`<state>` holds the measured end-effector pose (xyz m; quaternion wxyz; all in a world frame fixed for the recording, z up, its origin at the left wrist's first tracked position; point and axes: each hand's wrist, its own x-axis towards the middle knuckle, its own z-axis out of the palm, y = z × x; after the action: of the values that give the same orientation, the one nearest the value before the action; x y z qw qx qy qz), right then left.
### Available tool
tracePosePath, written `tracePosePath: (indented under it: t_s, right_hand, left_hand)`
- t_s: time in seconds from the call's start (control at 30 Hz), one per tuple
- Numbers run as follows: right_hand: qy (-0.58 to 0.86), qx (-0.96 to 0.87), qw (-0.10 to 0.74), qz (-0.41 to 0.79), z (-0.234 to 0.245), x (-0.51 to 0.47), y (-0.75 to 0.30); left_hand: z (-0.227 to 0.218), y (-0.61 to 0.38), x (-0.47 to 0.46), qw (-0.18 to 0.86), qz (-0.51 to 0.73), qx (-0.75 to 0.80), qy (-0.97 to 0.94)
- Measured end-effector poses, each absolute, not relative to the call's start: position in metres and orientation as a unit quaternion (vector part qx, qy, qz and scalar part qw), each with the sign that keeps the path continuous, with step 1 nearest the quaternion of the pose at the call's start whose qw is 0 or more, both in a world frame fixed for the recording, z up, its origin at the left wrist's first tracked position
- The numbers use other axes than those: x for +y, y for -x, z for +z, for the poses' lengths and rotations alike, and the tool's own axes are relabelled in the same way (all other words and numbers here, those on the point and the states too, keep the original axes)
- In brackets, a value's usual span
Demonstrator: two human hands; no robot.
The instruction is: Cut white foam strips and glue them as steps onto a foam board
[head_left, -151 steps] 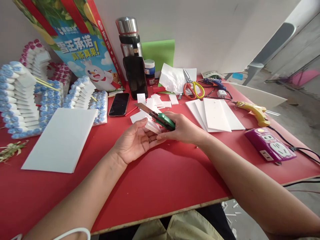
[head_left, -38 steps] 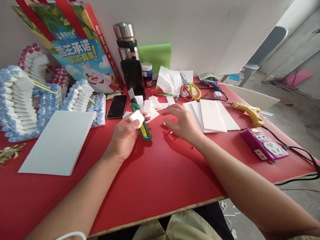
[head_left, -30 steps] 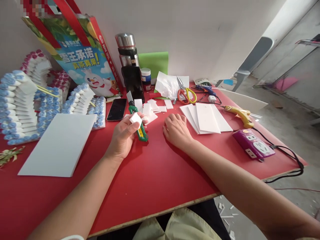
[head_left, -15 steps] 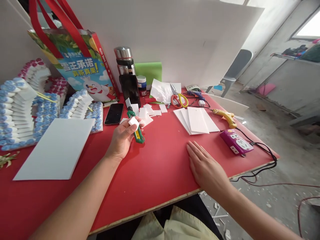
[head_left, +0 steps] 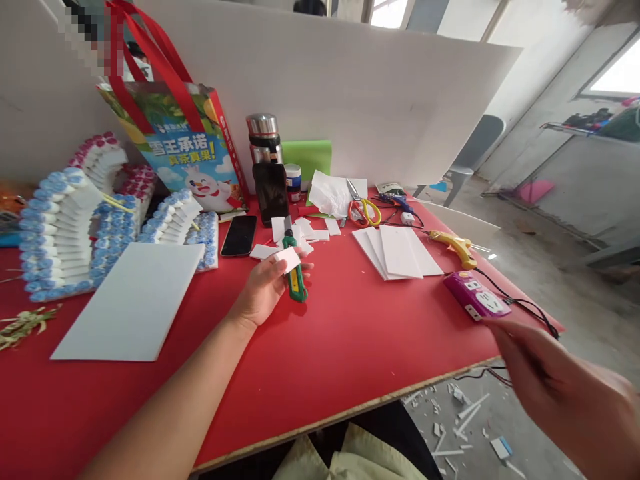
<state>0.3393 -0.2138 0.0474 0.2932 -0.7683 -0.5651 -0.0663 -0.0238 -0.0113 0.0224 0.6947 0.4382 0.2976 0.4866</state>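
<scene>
One small white piece (head_left: 287, 259) sits in the left hand (head_left: 265, 287), above the red table (head_left: 330, 373). The thumb pinches it against the fingers, whose tips show beyond it, slightly spread. The same hand also carries a green knife (head_left: 297, 290), which passes behind the piece with its blade out and pointing away from the person. Carrying both in one hand probably leaves the other free, and the blade's direction seems to keep the edge off the palm and wrist.

The right hand (head_left: 560, 387) is far off to the right, near the table's edge and over the floor in the view. It looks loosely curled but is blurred; I cannot tell whether it holds anything, or whether its fingertips touch the purple power strip (head_left: 477, 297) just beyond them.

Just past the knife lie loose white scraps (head_left: 303, 233), within easy reach, I would judge. A phone (head_left: 239, 235) lies flat beside them, and a dark upright object (head_left: 271, 190) stands in front of a steel bottle (head_left: 263, 137), partly blocking it. To the right are scissors (head_left: 364, 211), overlapping white sheets (head_left: 400, 252) and a yellow glue gun (head_left: 454, 247). On the left, a large white board (head_left: 130, 303) lies in front of the blue-and-white models (head_left: 55, 230), hiding part of them. A printed bag (head_left: 185, 147) stands behind. Between bag, bottle and scraps, the back is crowded, leaving little room for the blade there.
</scene>
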Motion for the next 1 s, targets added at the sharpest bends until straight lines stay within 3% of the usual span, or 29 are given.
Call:
tracePosePath:
  t_s: [0.17, 0.37, 0.43, 0.53, 0.8, 1.0]
  right_hand:
    - [0.637, -0.675, 0.361, 0.092, 0.092, -0.083, -0.213]
    - [0.435, -0.557, 0.379, 0.597, 0.050, 0.009, -0.161]
    - [0.379, -0.474, 0.381, 0.697, 0.035, 0.011, -0.162]
    - [0.352, -0.410, 0.393, 0.744, 0.023, 0.008, -0.167]
    - [0.335, -0.330, 0.507, 0.722, 0.016, 0.027, -0.173]
    - [0.407, -0.271, 0.483, 0.726, 0.015, 0.026, -0.176]
  left_hand:
    - [0.029, 0.031, -0.018, 0.728, 0.434, 0.248, -0.469]
    - [0.027, 0.030, -0.019, 0.734, 0.403, 0.236, -0.493]
    - [0.026, 0.029, -0.019, 0.735, 0.377, 0.243, -0.509]
    - [0.025, 0.027, -0.019, 0.731, 0.351, 0.261, -0.523]
    - [0.021, 0.031, -0.012, 0.708, 0.413, 0.295, -0.490]
    - [0.020, 0.034, -0.007, 0.694, 0.490, 0.310, -0.427]
